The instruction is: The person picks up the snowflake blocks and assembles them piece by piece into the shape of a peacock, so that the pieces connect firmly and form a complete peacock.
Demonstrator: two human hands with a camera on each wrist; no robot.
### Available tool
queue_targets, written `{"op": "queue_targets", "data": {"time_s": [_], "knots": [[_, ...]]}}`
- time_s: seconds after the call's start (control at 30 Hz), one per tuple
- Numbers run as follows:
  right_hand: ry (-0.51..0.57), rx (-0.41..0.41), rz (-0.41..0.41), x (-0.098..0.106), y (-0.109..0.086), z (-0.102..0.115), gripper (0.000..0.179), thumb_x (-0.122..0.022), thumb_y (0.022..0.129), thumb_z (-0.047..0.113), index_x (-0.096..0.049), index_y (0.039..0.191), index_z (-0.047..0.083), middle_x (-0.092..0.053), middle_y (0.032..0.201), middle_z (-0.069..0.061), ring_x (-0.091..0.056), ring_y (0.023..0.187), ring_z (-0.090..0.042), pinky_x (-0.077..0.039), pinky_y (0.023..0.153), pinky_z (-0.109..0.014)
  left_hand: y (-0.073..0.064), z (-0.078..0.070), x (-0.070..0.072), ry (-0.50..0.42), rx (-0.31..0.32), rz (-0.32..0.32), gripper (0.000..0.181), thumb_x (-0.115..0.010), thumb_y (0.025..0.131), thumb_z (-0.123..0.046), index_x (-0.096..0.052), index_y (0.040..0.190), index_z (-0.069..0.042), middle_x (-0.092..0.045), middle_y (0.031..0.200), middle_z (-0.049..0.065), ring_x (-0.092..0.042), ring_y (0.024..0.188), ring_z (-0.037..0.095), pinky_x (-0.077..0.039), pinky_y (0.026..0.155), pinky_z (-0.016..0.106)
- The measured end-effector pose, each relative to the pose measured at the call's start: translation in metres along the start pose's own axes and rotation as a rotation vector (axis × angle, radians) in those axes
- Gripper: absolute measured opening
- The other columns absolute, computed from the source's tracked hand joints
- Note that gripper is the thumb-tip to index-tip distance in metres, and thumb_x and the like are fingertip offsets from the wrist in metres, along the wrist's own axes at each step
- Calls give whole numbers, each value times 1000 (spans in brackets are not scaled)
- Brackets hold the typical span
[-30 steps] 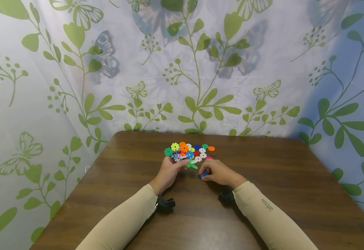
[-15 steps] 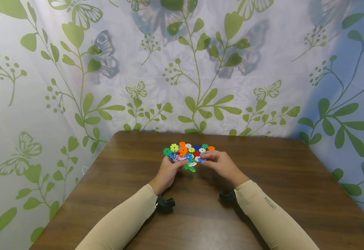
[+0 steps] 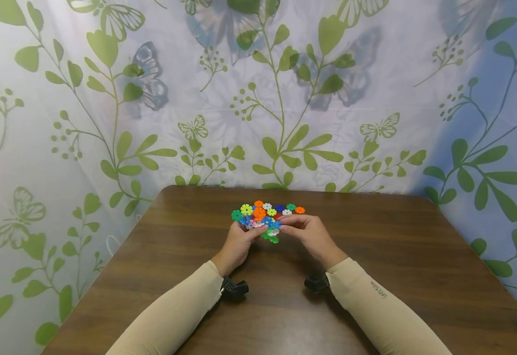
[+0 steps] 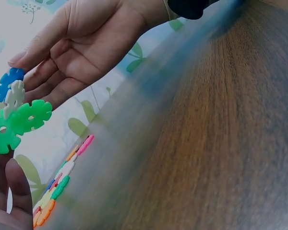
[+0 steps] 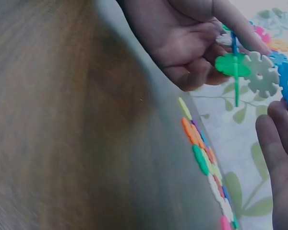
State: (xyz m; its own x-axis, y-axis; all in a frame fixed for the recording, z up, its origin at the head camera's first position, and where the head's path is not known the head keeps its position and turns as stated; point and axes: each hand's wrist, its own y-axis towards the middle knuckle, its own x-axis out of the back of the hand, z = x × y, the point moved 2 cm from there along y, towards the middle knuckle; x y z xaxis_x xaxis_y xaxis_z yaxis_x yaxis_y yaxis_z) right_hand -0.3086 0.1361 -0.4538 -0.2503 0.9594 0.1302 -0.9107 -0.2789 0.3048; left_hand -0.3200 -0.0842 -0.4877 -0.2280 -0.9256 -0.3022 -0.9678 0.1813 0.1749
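Note:
My left hand (image 3: 237, 246) holds a cluster of joined flower-shaped plastic discs (image 3: 259, 213), in green, yellow, orange, pink, white and blue, above the table. My right hand (image 3: 313, 239) pinches a blue flower disc (image 3: 275, 225) between thumb and fingers at the cluster's right side. In the right wrist view, this blue disc (image 5: 287, 84) stands edge-on right at the rim of a white disc (image 5: 260, 74), which joins a green disc (image 5: 233, 65). The left wrist view shows the right thumb on the blue disc (image 4: 12, 79), beside green discs (image 4: 33, 117). Much of my left fingers is hidden behind the cluster.
Several loose flower discs (image 3: 291, 207) in mixed colours lie flat on the brown wooden table (image 3: 373, 222) behind the hands. A curtain (image 3: 258, 98) with leaf and butterfly prints hangs beyond the far edge. Black wrist cameras (image 3: 235, 289) hang close above the tabletop.
My right hand has lifted the blue disc up from near the table and brought it left to the cluster. The cluster has shifted slightly left in my left hand.

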Motion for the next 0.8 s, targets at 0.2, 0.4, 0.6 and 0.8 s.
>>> {"op": "queue_targets", "data": {"time_s": [0.2,0.4,0.6,0.8], "knots": [[58,15,-11,-5,0,-5,18,-80,95,7,-81,111,0,-75,119,-13,-66,119,-30,-56,96,-36,-1,-1,0,-14,0,-5,49,-83,95,-13,-57,135,-1,-69,124,18,-70,101,25,-60,85,36],[43,55,-17,-7,-1,-6,16,-79,95,4,-81,111,0,-75,120,-12,-66,118,-30,-57,94,-35,-2,-3,1,-26,5,4,54,-83,95,-16,-55,139,-2,-68,130,18,-68,112,31,-57,95,43],[38,92,-18,-9,-4,-6,16,-80,95,7,-82,109,1,-75,120,-12,-66,118,-29,-57,93,-36,-4,-3,0,-33,19,2,55,-83,95,-16,-54,139,-2,-67,131,18,-68,111,29,-57,95,41],[25,99,-20,-14,-7,-5,16,-81,95,10,-82,109,1,-75,120,-12,-66,118,-29,-56,95,-35,-6,-3,-1,-14,31,-4,52,-83,94,-15,-55,136,0,-68,127,18,-69,107,27,-57,94,41]]}}
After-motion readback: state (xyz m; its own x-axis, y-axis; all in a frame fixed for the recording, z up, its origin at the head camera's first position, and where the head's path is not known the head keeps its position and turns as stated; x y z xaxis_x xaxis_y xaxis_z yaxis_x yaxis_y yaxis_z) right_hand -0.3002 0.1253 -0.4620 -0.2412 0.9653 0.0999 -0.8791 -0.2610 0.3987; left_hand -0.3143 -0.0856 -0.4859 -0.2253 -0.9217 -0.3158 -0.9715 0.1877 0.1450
